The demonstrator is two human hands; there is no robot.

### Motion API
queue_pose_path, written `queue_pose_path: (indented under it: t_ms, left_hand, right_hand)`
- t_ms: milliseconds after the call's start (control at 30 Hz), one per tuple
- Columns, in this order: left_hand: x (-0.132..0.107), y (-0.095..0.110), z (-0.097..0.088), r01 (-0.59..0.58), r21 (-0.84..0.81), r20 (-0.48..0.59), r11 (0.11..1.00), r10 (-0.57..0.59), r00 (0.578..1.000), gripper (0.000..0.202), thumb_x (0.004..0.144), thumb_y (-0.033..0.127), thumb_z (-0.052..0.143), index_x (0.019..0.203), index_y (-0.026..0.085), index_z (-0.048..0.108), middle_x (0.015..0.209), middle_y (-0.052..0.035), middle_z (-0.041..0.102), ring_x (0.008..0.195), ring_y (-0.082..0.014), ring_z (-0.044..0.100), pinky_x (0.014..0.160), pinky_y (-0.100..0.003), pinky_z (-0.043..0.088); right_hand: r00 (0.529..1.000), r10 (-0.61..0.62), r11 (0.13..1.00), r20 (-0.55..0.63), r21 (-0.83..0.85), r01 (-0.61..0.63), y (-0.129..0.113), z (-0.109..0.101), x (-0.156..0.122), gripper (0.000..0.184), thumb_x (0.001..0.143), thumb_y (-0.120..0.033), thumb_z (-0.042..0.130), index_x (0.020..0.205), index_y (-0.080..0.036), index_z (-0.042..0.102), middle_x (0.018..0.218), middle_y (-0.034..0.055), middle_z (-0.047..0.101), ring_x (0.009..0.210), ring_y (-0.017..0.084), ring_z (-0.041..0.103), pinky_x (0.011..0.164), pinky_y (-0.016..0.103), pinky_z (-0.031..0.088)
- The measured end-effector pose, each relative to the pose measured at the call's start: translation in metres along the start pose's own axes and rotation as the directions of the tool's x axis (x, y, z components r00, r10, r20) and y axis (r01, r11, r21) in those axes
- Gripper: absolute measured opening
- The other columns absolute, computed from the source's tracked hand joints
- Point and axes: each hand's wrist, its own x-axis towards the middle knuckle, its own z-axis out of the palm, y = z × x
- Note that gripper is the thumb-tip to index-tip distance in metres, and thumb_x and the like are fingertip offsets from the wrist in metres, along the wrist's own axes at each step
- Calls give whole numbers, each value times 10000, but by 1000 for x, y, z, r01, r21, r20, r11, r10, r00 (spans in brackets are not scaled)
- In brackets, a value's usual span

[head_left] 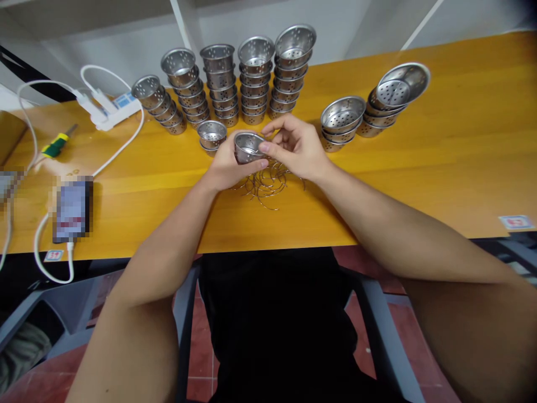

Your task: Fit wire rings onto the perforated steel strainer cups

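Note:
My left hand (226, 165) is wrapped around a small perforated metal strainer basket (248, 146), its open top tilted toward me. At the basket's right rim, the thumb and fingers of my right hand (296, 146) are pinched together. A thin bright line inside the basket runs to that thumb and looks like a wire; the fingers hide most of it. Below both hands, a loose pile of thin curved wires (266, 184) lies on the table. Two nested strainer baskets (212, 134) stand just behind my left hand.
Several tall stacks of strainer baskets (254, 84) line the table's back. Wider baskets (343, 120) and a leaning stack (386, 103) stand at right. A power strip (115, 112), a screwdriver (57, 145) and a phone on a cable (72, 210) lie at left on the wooden table (440, 168).

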Motion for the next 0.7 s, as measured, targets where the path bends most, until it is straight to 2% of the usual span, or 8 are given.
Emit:
queue_pose_path:
  t_ms: [100,233,300,467,600,700]
  left_hand:
    - [3,-2,-3,11,-4,-34,1000,-11,999,1046,743,871,1147,1489,275,719,1479,-146,843,1382,-360,839,1267,-549,696]
    - [5,-1,-5,-1,-4,-20,1000,1,1000,1053,763,871,1134,1514,271,704,1463,-152,831,1408,-372,825,1278,-560,681]
    - [5,1,-5,16,-3,-22,1000,-16,1000,1051,753,847,1148,1507,266,701,1449,-145,834,1403,-372,822,1285,-566,673]
    - [4,1,-4,29,-7,-56,1000,-30,998,995,737,744,1186,1480,269,725,1420,-136,837,1373,-381,825,1276,-603,687]
    - [4,-2,-4,-4,32,-69,999,7,998,962,782,732,1166,1499,265,727,1449,-147,835,1380,-374,832,1278,-593,699]
    - [4,-4,-6,-35,39,-59,999,38,998,974,796,744,1153,1521,258,719,1487,-156,833,1407,-369,834,1304,-570,688]
  right_hand:
    - [998,-63,993,-4,-99,62,-4,1,-4,734,1051,-1021,805,1276,-323,846,1268,133,803,1058,332,772,961,542,741]
    - [992,-120,981,33,-149,124,1,-1,-7,820,1097,-999,753,1569,-329,788,1415,150,801,1074,346,818,966,564,759]
    - [987,-148,971,57,-180,156,3,-3,-7,817,1113,-979,743,1602,-325,779,1446,157,798,1103,362,826,984,580,762]
    - [980,-168,954,109,-232,190,-2,-9,-6,759,1113,-938,772,1545,-316,824,1424,156,814,1053,359,823,1037,597,749]
    - [977,-147,952,156,-244,182,-9,-9,-7,659,1101,-896,832,1421,-321,870,1358,142,827,1064,359,814,1113,602,722]
    - [969,-159,948,187,-245,203,-10,-8,-7,595,1131,-864,811,1365,-322,885,1323,139,830,1123,369,803,1138,611,707]
